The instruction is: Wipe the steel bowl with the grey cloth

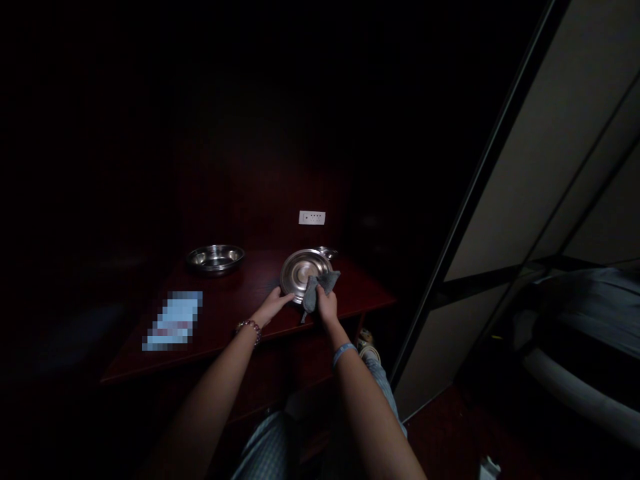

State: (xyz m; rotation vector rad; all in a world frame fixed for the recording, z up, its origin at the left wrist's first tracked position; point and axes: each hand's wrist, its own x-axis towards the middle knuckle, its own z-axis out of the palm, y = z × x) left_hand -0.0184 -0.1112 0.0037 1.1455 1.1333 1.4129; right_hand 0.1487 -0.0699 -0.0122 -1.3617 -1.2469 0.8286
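A shiny steel bowl (pixel 293 270) is tilted up above the dark red table, its inside facing me. My left hand (pixel 273 305) grips its lower left rim, thumb over the edge. In my right hand (pixel 327 305) is a grey cloth (pixel 311 293), bunched against the bowl's lower right side, with a corner sticking out. Some of the right fingers are hidden by the cloth and bowl. Just behind the bowl, another steel dish (pixel 327 253) partly shows on the table.
A wide steel basin (pixel 216 260) stands at the table's back left. A blurred, pale blue flat item (pixel 175 321) lies near the front left of the red table (pixel 235 297). A white socket plate (pixel 312 218) is on the back wall. Sliding door panels (pixel 495 220) rise at right.
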